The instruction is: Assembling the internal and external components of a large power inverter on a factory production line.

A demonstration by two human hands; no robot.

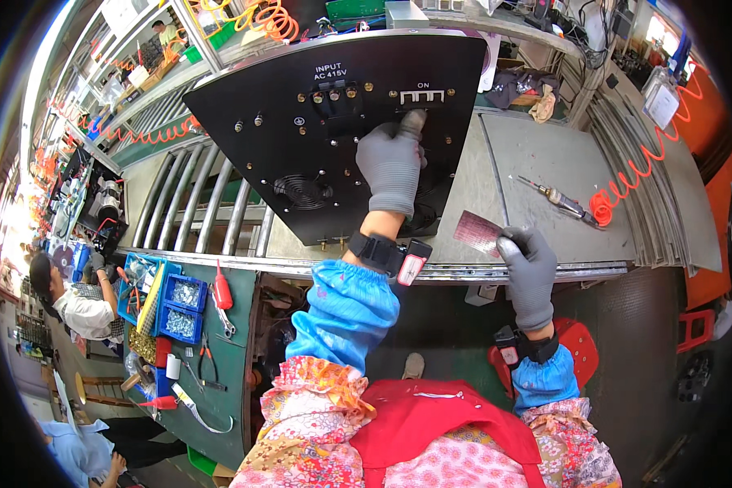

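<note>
A black metal panel (244, 106) of a large cabinet-like unit stands tilted before me on the line. My left hand (392, 163), in a grey glove, presses one fingertip to the panel just below a white-levered breaker switch (422, 97). Its other fingers are curled in, and nothing shows in them. My right hand (530, 264), also gloved, is lower and to the right, apart from the panel. Between its thumb and fingers it pinches a small dark red sheet (478, 234) with rows of fine marks. Round fan grille (302, 192) and brass studs dot the panel.
A screwdriver-like air tool (559, 200) on a coiled orange hose lies right on the grey bench. Metal rollers (195, 195) run left. Blue bins (180, 307) of screws, pliers (209, 362) and a red bottle (222, 291) occupy a green side table. A red stool (573, 351) stands below right; other people work left.
</note>
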